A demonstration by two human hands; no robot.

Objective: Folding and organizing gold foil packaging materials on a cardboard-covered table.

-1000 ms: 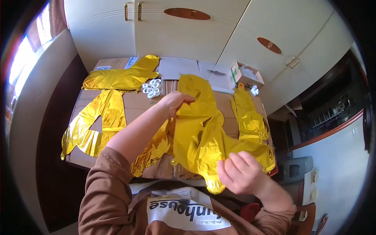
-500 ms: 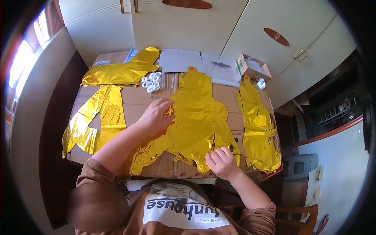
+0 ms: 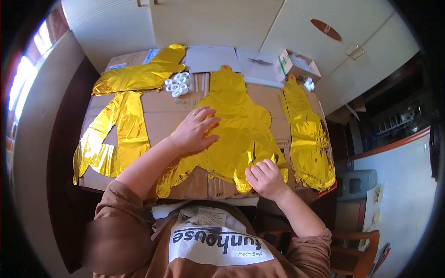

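Note:
A flat gold foil balloon point(image 3: 232, 120) with a lobed outline lies in the middle of the cardboard. My left hand point(image 3: 197, 129) rests on its left part, fingers spread, holding nothing. Over the lower right of the same balloon, my right hand point(image 3: 267, 179) is closed with its fingers curled in. Its fingertips are hidden, so what they hold cannot be made out. A thin dark streak shows on the foil just above that hand; whether it is a tool, a fold or a reflection is unclear.
More flat gold foil balloons lie at the upper left point(image 3: 139, 76), the left point(image 3: 132, 125) and the right point(image 3: 308, 139). White rings point(image 3: 177, 85) are heaped on the cardboard point(image 3: 160, 120). A small open box point(image 3: 299, 67) stands at the back right, before white cabinets point(image 3: 213, 28).
My left hand has come down onto the foil, moving slightly right, its fingers flatter. The right hand stays closed at nearly the same spot. The whole view has shifted a little.

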